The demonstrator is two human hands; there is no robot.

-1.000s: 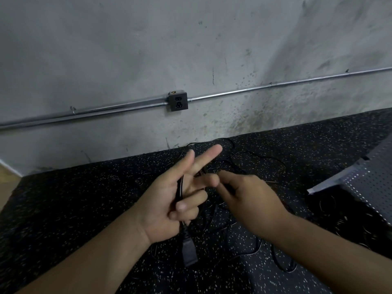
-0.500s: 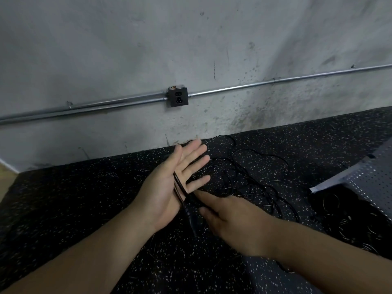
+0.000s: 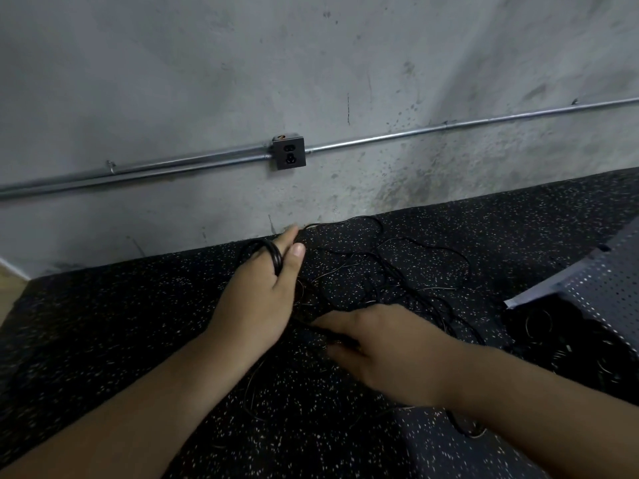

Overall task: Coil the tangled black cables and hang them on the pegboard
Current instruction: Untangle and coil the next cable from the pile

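Observation:
A tangle of thin black cables (image 3: 390, 274) lies on the speckled black floor mat (image 3: 103, 323) near the wall. My left hand (image 3: 257, 299) is held flat with its back toward me, and a few turns of black cable (image 3: 275, 259) are wrapped around its fingers. Just below and to the right, my right hand (image 3: 387, 350) pinches the same cable where it runs under the left palm. The perforated grey pegboard (image 3: 601, 288) leans at the right edge, only partly in view.
A grey concrete wall with a metal conduit (image 3: 449, 127) and a dark outlet box (image 3: 288, 153) stands behind the mat. Several coiled black cables (image 3: 567, 344) lie in shadow under the pegboard. A strip of wooden floor (image 3: 7, 288) shows at the far left.
My left hand has turned from palm-up to back-up, and the cable now loops around its fingers. My right hand has dropped lower and drawn the cable under the left palm.

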